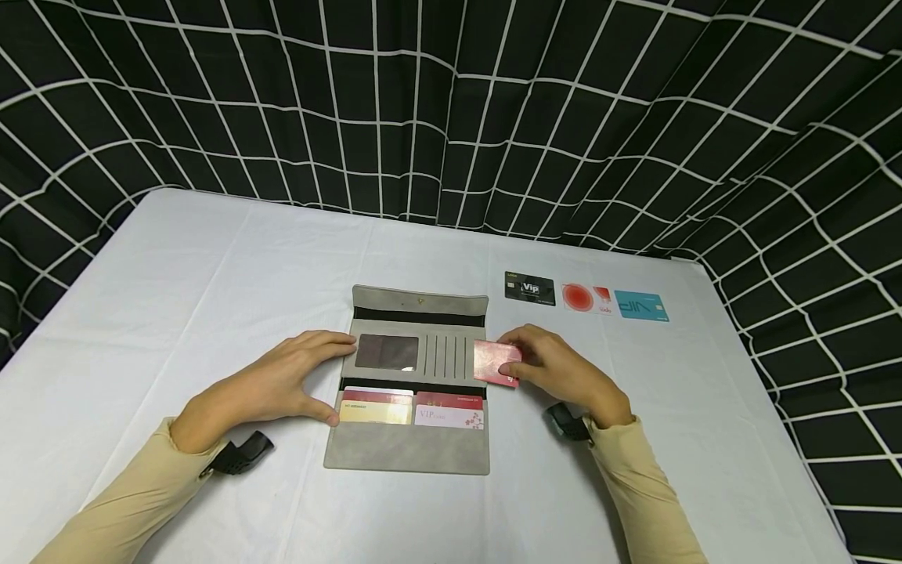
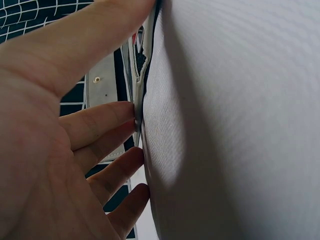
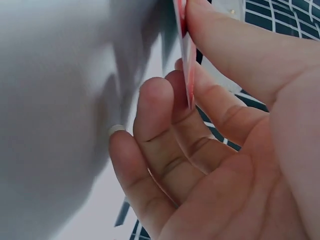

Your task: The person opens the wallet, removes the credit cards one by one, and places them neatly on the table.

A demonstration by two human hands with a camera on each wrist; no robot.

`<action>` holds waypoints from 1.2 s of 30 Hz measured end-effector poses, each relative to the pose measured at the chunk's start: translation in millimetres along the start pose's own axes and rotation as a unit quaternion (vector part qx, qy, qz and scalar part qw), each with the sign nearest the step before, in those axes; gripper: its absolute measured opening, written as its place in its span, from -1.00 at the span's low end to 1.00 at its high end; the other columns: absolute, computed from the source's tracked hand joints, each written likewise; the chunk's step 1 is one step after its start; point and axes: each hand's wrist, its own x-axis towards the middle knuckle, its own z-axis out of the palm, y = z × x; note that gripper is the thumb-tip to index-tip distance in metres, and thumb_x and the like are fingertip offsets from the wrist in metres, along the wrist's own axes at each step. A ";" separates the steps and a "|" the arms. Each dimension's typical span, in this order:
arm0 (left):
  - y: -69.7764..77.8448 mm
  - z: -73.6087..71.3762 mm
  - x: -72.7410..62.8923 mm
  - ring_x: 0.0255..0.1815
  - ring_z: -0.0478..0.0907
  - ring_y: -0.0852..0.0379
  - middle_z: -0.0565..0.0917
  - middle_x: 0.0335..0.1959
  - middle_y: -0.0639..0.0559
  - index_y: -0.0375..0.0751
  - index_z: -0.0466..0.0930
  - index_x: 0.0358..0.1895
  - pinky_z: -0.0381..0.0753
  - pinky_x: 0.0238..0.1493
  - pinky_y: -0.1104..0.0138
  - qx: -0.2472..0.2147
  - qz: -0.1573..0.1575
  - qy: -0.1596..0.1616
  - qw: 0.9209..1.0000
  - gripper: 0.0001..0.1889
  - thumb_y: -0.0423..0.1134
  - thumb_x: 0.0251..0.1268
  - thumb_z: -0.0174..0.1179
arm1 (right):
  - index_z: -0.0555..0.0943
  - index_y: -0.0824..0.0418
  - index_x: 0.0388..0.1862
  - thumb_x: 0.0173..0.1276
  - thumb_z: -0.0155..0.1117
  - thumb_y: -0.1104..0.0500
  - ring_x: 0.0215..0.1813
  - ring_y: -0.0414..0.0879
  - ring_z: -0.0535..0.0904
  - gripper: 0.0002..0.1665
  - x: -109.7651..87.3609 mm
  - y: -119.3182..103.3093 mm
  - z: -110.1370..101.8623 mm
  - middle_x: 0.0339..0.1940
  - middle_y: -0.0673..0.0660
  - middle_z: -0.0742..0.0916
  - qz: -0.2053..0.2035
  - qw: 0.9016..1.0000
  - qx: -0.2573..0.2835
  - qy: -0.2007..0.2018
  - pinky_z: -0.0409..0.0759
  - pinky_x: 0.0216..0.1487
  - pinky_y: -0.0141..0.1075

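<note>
A grey wallet lies unfolded on the white table, with several cards tucked into its lower pockets, among them a gold card and a pink-and-white VIP card. Over the wallet's right edge, beside the narrow card slots, my right hand pinches a red-pink card between thumb and fingers. That card appears edge-on in the right wrist view. My left hand rests at the wallet's left edge, thumb and fingers spread and touching it. The left wrist view shows these fingers fairly straight.
Three cards lie in a row at the back right: a black VIP card, a white card with a red circle and a teal card. A black curtain with a white grid hangs behind the white table.
</note>
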 end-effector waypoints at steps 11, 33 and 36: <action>0.4 -0.3 -0.1 0.45 0.30 -0.20 0.45 0.40 -0.12 -0.31 0.43 0.35 0.26 0.39 -0.21 -0.001 -0.001 0.000 1.000 0.00 0.25 -0.17 0.49 | 0.60 0.30 0.06 0.27 0.41 0.20 -0.17 -0.11 0.52 -0.60 -6.1 1.5 -12.9 -0.12 0.10 0.69 0.031 0.999 -0.014 -0.012 0.55 -0.12 -0.34; 1.3 -0.4 -0.1 0.44 0.31 -0.22 0.45 0.40 -0.13 -0.32 0.43 0.34 0.27 0.38 -0.22 -0.002 0.002 0.003 1.000 -0.01 0.22 -0.18 0.50 | 0.57 0.19 0.14 0.30 0.38 0.24 -0.12 0.03 0.69 -0.57 -10.4 -6.8 -22.8 0.01 0.25 0.72 0.073 0.997 0.021 0.000 0.76 -0.09 -0.13; 0.8 -0.2 -0.1 0.44 0.30 -0.22 0.45 0.40 -0.13 -0.31 0.43 0.35 0.27 0.38 -0.22 -0.002 0.001 0.003 1.000 0.00 0.23 -0.18 0.49 | 0.58 0.16 0.15 0.29 0.39 0.23 -0.16 0.03 0.70 -0.56 -10.8 -7.3 -23.8 0.02 0.25 0.72 0.072 0.997 0.028 0.014 0.76 -0.12 -0.15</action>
